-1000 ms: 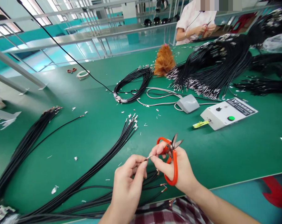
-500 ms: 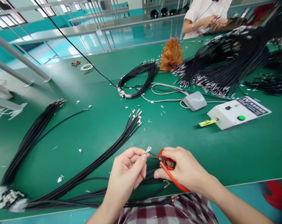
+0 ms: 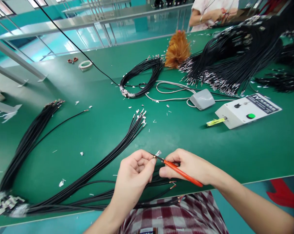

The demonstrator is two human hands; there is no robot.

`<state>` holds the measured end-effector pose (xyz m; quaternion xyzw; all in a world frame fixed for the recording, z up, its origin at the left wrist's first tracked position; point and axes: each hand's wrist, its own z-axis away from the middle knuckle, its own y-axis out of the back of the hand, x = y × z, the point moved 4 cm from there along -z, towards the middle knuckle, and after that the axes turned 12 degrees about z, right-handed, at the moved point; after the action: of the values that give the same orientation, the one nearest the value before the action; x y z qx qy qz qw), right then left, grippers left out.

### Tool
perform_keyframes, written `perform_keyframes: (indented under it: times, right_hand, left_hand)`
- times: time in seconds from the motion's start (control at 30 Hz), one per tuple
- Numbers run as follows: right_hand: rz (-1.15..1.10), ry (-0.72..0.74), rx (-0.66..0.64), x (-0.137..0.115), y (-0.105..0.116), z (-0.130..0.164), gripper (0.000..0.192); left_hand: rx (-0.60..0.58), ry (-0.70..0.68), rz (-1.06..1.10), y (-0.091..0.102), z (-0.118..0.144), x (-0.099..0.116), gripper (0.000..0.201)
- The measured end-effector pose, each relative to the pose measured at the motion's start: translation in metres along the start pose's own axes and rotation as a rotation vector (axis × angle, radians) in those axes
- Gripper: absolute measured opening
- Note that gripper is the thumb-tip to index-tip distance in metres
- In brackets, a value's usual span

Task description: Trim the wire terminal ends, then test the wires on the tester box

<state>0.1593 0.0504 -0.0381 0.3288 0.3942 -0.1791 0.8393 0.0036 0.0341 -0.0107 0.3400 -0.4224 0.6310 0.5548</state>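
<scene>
Between thumb and fingers, my left hand (image 3: 136,172) pinches the end of a black cable, with a bit of silvery foil (image 3: 158,152) sticking up from it. My right hand (image 3: 189,165) grips red-handled cutters (image 3: 182,171), whose dark blades lie at the cable end by my left fingertips. Below my hands, other cable ends with bared coloured wires (image 3: 172,185) hang near the table's front edge. A bundle of black cables (image 3: 108,159) runs from the lower left up to its white-tipped ends left of my hands.
A white box with a green button (image 3: 250,116) and a grey pedal-like block (image 3: 202,99) stand on the right. Behind them lie a coiled cable bundle (image 3: 142,78), a brown feather duster (image 3: 178,48) and a large cable heap (image 3: 234,55). Across the table a person (image 3: 214,14) works.
The cutters have turned and come left, their blades now at the foil by my left fingertips. Their handles look closer together. My view has shifted slightly.
</scene>
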Motion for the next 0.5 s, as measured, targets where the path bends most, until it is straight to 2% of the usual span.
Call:
perform_keyframes:
  times: [0.2,0.33,0.43,0.5]
  right_hand:
    - [0.060,-0.052,0.111,-0.001,0.000,0.000,0.050]
    - [0.017,-0.052,0.087,0.007,-0.004,-0.003,0.050]
    - [-0.008,-0.052,0.116,0.014,-0.004,-0.002,0.050]
    - [-0.104,-0.003,0.144,0.012,-0.004,-0.002,0.045]
  left_hand:
    - [0.015,-0.008,0.016,0.000,0.000,-0.002,0.017]
    - [0.056,-0.001,0.130,0.007,0.003,-0.002,0.020]
    - [0.057,-0.001,0.174,0.011,0.004,0.002,0.022]
    - [0.054,0.001,0.166,0.011,0.004,0.003,0.022]
